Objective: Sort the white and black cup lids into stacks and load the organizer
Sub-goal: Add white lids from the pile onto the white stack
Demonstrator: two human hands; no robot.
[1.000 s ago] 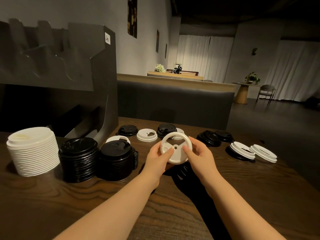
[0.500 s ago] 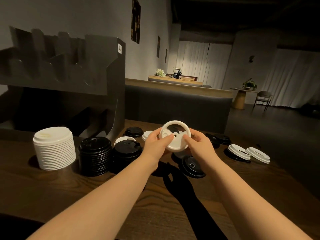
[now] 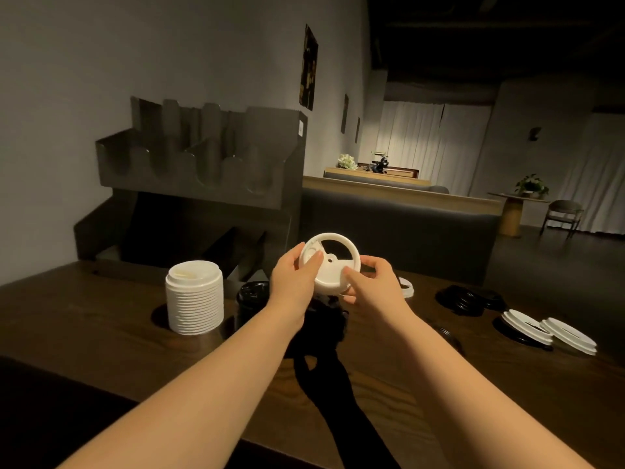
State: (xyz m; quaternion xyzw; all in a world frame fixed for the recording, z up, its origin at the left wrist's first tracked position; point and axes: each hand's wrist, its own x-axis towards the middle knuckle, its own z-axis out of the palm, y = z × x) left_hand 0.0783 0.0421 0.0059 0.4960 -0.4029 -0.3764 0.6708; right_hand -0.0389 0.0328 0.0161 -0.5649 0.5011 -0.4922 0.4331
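Note:
Both hands hold one white lid (image 3: 333, 265) up in the air, its underside turned toward me. My left hand (image 3: 296, 279) grips its left rim and my right hand (image 3: 370, 284) pinches its lower right rim. A tall stack of white lids (image 3: 194, 308) stands on the table to the left. A black lid stack (image 3: 252, 301) stands beside it, partly hidden by my left forearm. The dark organizer (image 3: 209, 184) rises behind them, with scalloped upper slots.
Loose black lids (image 3: 468, 299) and white lids on black ones (image 3: 548, 330) lie on the wooden table (image 3: 101, 319) at the right. A half-hidden white lid (image 3: 406, 287) lies behind my right hand. A padded bench back runs behind the table.
Both hands have raised the white lid higher and tilted it. My view has swung left and up, so the organizer and the white stack now sit nearer the middle.

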